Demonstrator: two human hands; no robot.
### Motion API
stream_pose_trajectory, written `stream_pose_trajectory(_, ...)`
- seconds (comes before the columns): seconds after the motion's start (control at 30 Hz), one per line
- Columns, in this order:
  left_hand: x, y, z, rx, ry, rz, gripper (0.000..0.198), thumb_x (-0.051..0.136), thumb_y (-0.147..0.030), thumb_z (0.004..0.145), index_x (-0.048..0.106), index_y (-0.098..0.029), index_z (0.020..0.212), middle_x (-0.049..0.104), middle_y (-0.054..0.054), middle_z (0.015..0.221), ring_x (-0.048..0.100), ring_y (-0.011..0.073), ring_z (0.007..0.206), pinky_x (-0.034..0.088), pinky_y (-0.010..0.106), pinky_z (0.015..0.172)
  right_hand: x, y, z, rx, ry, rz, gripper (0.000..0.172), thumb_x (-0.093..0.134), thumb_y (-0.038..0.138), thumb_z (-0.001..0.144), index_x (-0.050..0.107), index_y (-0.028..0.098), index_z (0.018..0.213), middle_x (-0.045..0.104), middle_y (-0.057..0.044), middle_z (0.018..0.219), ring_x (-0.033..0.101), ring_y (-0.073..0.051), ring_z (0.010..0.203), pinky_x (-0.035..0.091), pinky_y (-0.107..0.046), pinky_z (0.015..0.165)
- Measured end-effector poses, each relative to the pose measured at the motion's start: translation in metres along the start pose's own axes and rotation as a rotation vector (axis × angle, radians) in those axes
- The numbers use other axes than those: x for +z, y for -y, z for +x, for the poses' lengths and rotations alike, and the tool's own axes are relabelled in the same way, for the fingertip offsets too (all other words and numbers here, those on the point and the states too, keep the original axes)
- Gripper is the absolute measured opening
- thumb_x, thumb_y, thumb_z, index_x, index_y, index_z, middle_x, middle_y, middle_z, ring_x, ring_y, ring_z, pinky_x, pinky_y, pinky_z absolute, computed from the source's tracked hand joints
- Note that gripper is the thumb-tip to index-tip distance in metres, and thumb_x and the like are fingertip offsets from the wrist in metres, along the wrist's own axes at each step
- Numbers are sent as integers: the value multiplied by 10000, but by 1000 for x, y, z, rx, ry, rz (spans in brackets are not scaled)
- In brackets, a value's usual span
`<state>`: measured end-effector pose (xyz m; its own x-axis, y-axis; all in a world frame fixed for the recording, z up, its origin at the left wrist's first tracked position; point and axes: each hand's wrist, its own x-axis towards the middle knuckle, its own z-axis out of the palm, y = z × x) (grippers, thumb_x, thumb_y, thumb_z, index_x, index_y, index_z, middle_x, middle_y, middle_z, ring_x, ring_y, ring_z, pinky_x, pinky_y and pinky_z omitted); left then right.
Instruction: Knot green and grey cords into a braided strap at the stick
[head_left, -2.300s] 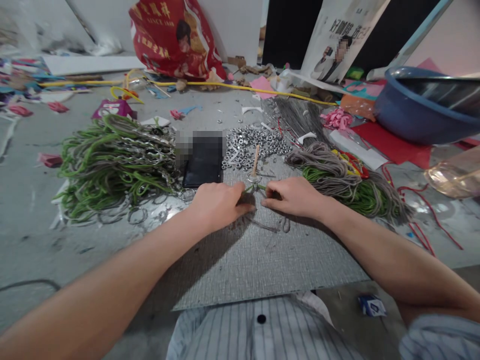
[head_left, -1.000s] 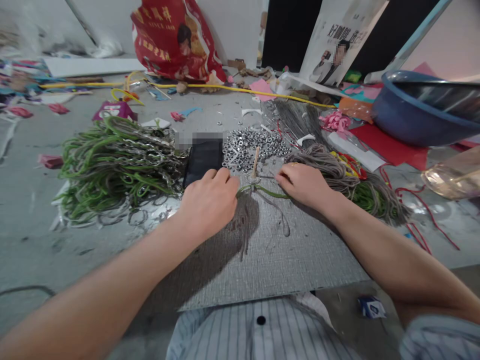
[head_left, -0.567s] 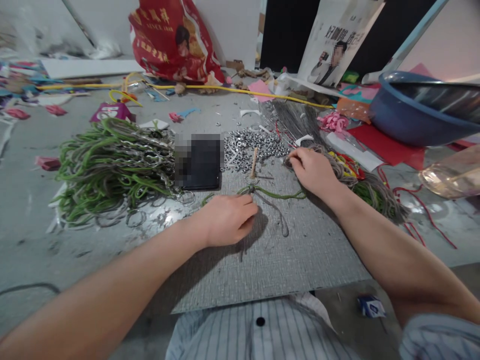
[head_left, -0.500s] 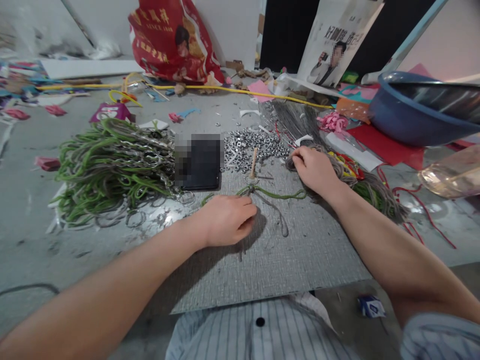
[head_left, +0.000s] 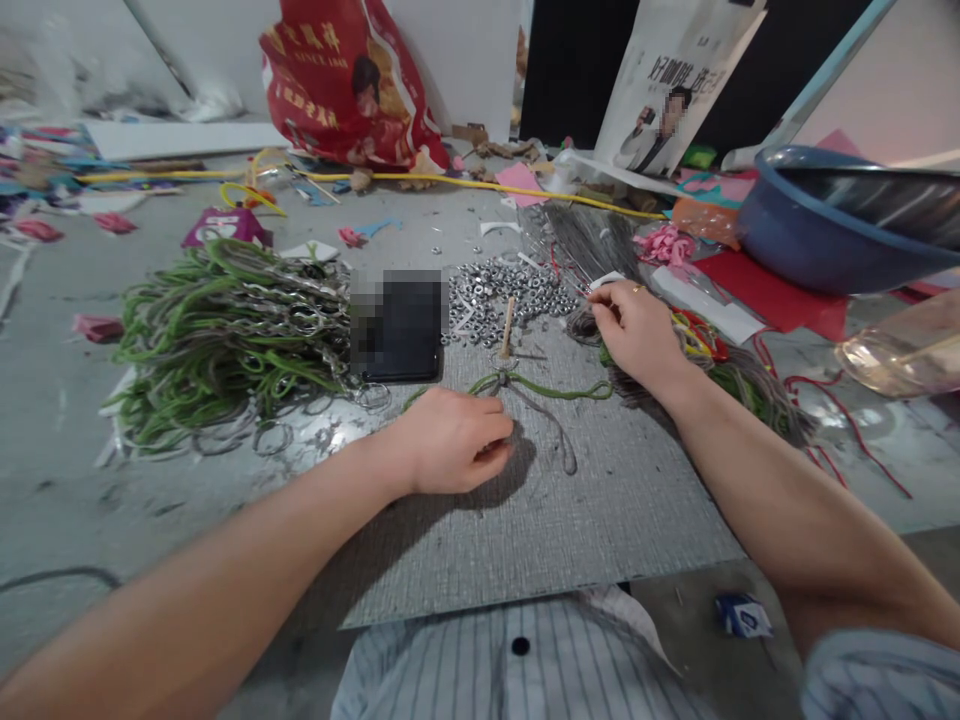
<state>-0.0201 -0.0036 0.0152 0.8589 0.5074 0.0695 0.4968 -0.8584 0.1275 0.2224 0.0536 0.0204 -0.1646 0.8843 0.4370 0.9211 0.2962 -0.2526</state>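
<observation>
My left hand (head_left: 455,441) rests low over the grey board with its fingers curled in; whatever they hold, if anything, is hidden. Just beyond it, a green cord (head_left: 568,392) and a grey cord (head_left: 564,448) meet in a knot beside a metal ring at the foot of a small wooden peg (head_left: 508,325). Part of the green cord runs behind my left hand. My right hand (head_left: 639,328) is at the near end of a pile of grey, green, yellow and red cords (head_left: 757,385). Its thumb and fingertips are drawn together, their contents unclear.
Many metal beads (head_left: 517,285) lie behind the peg, beside a dark phone-like device (head_left: 411,325). Left of it is a heap of green and grey cords with chains (head_left: 225,340). A blue basin (head_left: 780,230) stands at right. A yellow cord (head_left: 450,181) crosses the back.
My right hand has shifted slightly right at the cord pile and turned, with its fingers drawn in. My left hand has stayed almost in place.
</observation>
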Motion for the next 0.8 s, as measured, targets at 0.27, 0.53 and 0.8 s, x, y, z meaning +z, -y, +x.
stream_pose_trajectory(0.27,0,2,1,-19,-106,30,278,370,-274,826,543,-166,638,555,-6,606,517,110,536,320,236,470,5,-3,-2,-96,26,-211,281,419,190,809,635,159,985,582,-127,996,498,-273,957,382,-412,807)
stream_pose_trajectory(0.53,-1,4,-1,-60,-86,20,314,350,-307,846,536,-167,636,552,-2,600,524,117,549,340,237,486,9,5,-6,-211,83,-135,272,396,203,837,630,160,969,624,-104,956,535,-238,923,397,-375,809)
stream_pose_trajectory(0.8,2,6,-1,-134,-154,8,256,362,-296,838,539,-164,708,571,-5,619,522,111,528,340,230,483,19,25,-18,-441,232,36,273,394,204,851,607,121,1001,629,-109,948,556,-205,908,432,-341,815)
